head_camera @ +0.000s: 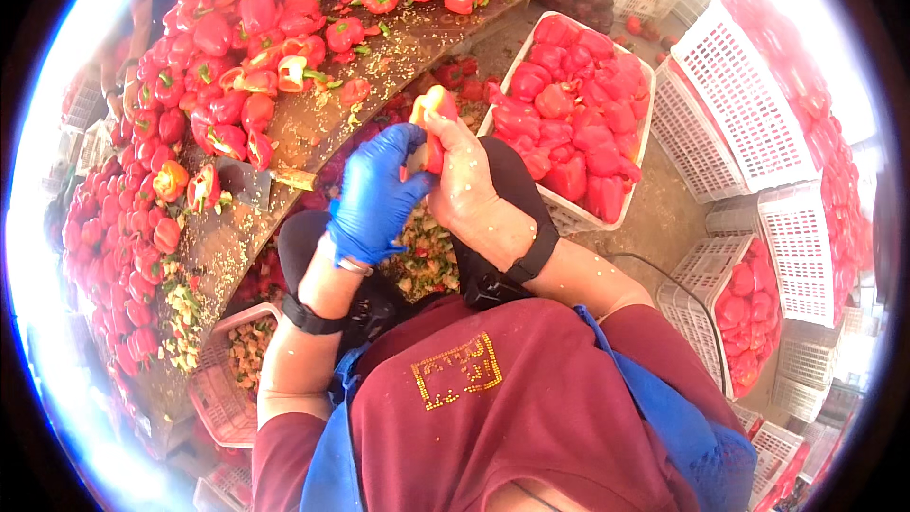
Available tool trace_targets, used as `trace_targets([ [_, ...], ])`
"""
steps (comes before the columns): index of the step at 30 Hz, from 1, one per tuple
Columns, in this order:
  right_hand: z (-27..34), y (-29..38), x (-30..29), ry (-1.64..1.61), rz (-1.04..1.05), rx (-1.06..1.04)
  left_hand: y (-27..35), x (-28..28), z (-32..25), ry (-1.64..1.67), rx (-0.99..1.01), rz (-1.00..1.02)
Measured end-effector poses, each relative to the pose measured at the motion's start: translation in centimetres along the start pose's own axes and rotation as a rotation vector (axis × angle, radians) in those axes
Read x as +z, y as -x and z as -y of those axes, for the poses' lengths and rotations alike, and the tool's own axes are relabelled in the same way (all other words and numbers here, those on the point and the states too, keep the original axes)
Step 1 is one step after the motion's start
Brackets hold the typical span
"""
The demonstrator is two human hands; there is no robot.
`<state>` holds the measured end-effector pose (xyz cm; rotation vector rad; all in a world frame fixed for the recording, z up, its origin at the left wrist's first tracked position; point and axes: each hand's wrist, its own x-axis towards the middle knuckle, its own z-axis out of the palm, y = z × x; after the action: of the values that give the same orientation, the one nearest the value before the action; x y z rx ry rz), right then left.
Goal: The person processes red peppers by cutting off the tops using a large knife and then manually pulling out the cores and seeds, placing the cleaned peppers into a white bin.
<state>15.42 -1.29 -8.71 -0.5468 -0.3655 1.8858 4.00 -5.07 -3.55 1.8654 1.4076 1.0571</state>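
My left hand (pixel 377 188), in a blue glove, is at the near side of a red bell pepper (pixel 435 149), fingers curled against it. My bare right hand (pixel 466 181) grips the same pepper from the other side, thumb along its top. Part of the pepper is hidden by the fingers. To the left, a broad-bladed knife (pixel 245 183) with a worn yellowish handle lies on the table (pixel 313 131), near a cut red pepper (pixel 204 188). Many red peppers (pixel 213 32) are heaped on the table. Below my hands is a mass of pepper cores and scraps (pixel 423 256).
A white crate (pixel 636 192) full of red peppers stands to the right of my hands. More pepper-filled crates (pixel 746 96) are stacked farther right. A pinkish crate (pixel 213 409) with scraps sits at lower left. A dark cable (pixel 682 284) runs across the floor.
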Motion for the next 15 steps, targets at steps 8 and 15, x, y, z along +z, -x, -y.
trace_targets([
  [8, -0.7, -0.8, 0.3, 0.095, -0.077, -0.244, 0.1, 3.4, 2.5, -0.144, 0.094, -0.282],
  [15, -1.7, 0.5, 0.7, -0.016, -0.132, -0.178, -1.8, 1.2, 6.9, 0.663, -0.434, -0.328],
])
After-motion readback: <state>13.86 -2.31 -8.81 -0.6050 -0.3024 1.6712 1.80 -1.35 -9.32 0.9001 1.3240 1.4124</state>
